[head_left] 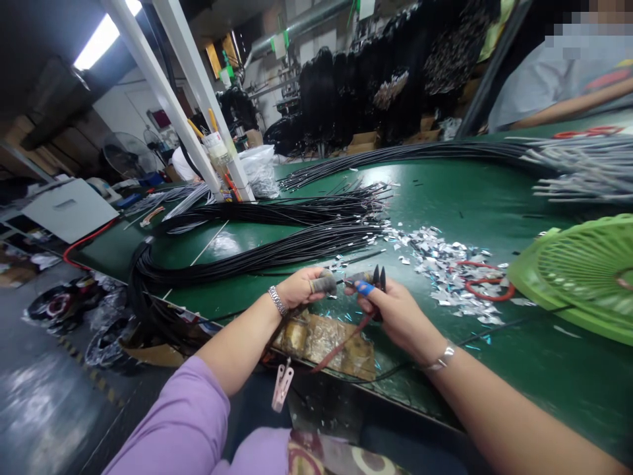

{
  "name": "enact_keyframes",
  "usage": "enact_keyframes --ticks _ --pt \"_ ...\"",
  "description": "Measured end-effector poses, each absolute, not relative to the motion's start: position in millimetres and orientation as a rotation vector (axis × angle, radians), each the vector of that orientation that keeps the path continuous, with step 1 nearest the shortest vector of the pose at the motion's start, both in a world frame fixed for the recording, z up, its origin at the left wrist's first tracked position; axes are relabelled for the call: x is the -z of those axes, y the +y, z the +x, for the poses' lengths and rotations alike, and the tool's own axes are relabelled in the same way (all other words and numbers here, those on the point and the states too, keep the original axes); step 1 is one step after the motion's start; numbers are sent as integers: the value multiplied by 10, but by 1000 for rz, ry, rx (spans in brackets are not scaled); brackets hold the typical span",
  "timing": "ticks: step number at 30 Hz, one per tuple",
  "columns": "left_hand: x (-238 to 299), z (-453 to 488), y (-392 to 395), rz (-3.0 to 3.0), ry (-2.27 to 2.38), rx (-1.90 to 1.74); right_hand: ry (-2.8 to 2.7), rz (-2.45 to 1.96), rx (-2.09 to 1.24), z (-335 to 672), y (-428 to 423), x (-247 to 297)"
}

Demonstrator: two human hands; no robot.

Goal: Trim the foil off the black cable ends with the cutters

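My left hand (304,287) is closed in a pinch on a thin black cable (297,313) that trails down past my wrist, its thumb wrapped in grey tape. My right hand (393,311) is closed around a pair of pliers (376,282) with dark jaws pointing up and brown handles running down toward the table edge; its forefinger has blue tape. The two hands nearly touch above the front edge of the green table (445,191). A big bundle of black cables (257,247) lies just behind them.
Silver foil scraps (440,260) and red scissors (482,285) lie to the right of my hands. A green plastic fan guard (578,274) sits at the right. Grey cable ends (583,168) and another person's arm (568,105) are at the far right. White posts (198,99) stand at the back left.
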State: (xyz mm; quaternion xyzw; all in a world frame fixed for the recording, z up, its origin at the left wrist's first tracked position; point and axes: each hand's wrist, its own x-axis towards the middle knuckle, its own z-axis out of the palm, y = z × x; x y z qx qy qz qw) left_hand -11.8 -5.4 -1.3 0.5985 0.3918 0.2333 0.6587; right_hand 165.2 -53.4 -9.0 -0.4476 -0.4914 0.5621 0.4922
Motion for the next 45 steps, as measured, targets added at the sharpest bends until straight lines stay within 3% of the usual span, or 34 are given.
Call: enact_keyframes --ticks 10,24,45 --pt "38 -131 -36 1322 838 -512 -1115 -1045 -1511 1645 -514 113" --pt "25 -120 -46 1369 882 -493 -1116 -1108 -1359 1662 -494 138" --pt "30 -105 -51 1372 846 -514 -1783 -1070 -253 1685 -582 232"
